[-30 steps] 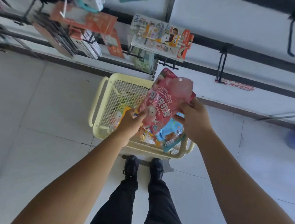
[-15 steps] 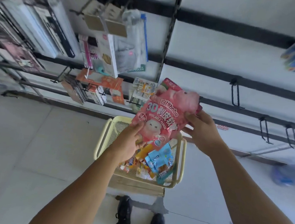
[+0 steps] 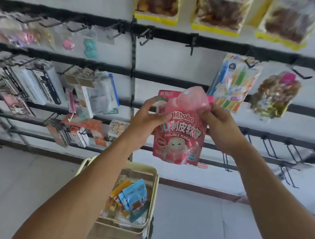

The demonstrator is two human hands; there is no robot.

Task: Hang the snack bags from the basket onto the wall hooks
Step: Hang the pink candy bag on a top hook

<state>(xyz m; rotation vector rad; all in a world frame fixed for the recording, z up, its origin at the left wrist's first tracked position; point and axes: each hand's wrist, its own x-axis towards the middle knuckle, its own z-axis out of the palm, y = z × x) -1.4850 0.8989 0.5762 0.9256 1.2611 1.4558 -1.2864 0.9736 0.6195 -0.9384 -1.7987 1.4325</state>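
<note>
The pink snack bag point(image 3: 180, 130) has risen well above the yellow basket point(image 3: 154, 180) at 6 o'clock, now upright before the wall rails. The left hand point(image 3: 147, 118) grips its left edge, the right hand point(image 3: 219, 125) pinches its top right; empty black hooks point(image 3: 146, 36) hang at 12 o'clock.

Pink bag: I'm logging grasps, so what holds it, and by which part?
Both hands hold the pink bag near its top: the left hand on the upper left edge, the right hand on the upper right corner.
</note>
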